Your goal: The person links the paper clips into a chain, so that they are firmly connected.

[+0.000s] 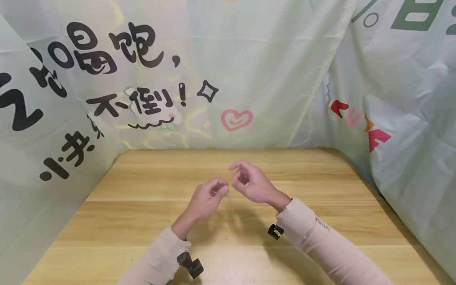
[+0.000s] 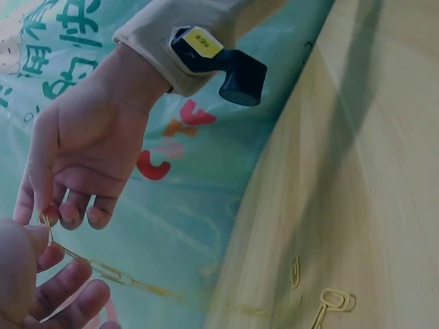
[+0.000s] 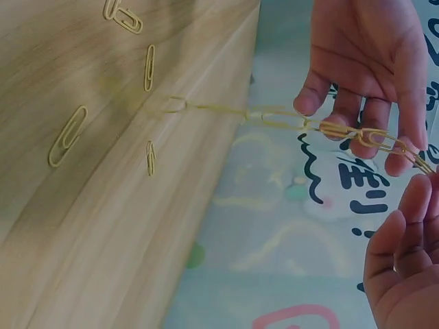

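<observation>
A chain of linked gold paper clips hangs down from between the two hands, its lower end near the tabletop. My left hand pinches the upper end of this chain between thumb and fingertips. Close against it, my right hand pinches a paper clip at the top, its other fingers loosely bent. The fingertips partly hide where the clips meet. On the wood beneath lie several loose gold paper clips, very small in the head view.
The wooden table carries both hands' shadows. Printed cloth sheets rise around its back and sides. A small black camera is fixed at the left cuff, another black camera at the right cuff.
</observation>
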{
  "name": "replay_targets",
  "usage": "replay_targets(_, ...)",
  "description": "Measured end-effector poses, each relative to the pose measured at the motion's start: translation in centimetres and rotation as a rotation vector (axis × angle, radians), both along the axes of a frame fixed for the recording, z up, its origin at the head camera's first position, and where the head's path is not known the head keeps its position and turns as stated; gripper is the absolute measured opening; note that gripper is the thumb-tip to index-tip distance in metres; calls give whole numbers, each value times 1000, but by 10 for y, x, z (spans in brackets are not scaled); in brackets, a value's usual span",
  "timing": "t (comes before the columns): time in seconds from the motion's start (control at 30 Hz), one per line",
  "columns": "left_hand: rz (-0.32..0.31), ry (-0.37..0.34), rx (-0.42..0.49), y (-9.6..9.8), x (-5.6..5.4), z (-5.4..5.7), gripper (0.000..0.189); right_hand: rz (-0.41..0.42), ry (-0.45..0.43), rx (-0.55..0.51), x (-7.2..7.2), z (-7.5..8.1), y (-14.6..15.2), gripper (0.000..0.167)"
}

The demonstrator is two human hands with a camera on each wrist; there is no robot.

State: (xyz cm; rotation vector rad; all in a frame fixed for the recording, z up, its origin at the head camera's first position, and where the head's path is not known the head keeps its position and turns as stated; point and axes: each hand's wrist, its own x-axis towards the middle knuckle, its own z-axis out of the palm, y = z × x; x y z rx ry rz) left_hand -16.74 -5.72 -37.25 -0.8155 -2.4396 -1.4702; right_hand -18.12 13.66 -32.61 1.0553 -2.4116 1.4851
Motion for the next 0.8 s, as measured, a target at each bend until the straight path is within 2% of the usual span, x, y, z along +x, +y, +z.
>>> replay_targets(0.23, -26, 7, 39, 2, 0, 3, 20, 27, 26, 18, -1, 5, -4, 33)
replay_targets(0.53, -56, 4, 57, 3, 2, 8, 19, 30, 9, 14, 1, 11, -9, 31)
replay_targets(0.8, 22, -20, 81, -1, 2, 11, 14, -5, -11, 8, -2, 9, -7, 25)
